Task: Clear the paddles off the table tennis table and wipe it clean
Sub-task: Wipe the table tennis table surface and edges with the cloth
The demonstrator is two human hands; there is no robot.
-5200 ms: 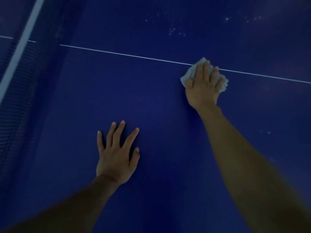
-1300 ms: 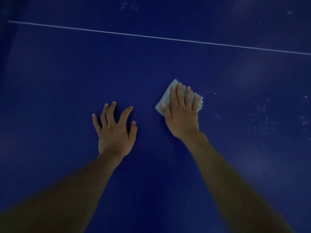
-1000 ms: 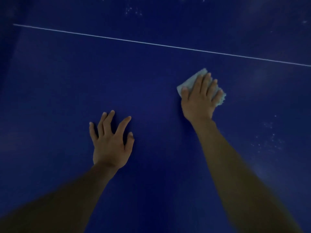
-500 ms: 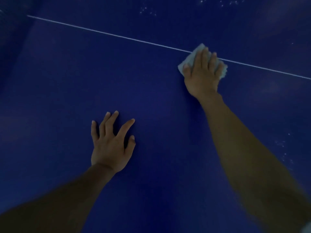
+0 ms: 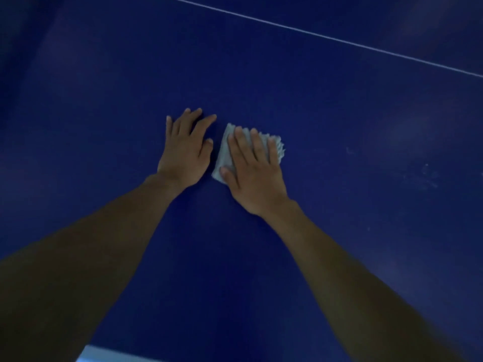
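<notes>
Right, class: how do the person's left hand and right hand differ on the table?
The left hand rests bare on the table, while the right hand presses a pale cloth. The left hand's fingers are spread; the right hand's lie closer together. Both lie flat, palm down, side by side.

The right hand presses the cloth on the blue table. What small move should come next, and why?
Probably slide the cloth to the right under the right hand. Pale specks show on the table on that side, apart from the cloth, while the left hand lies flat just beside the cloth's other edge.
</notes>
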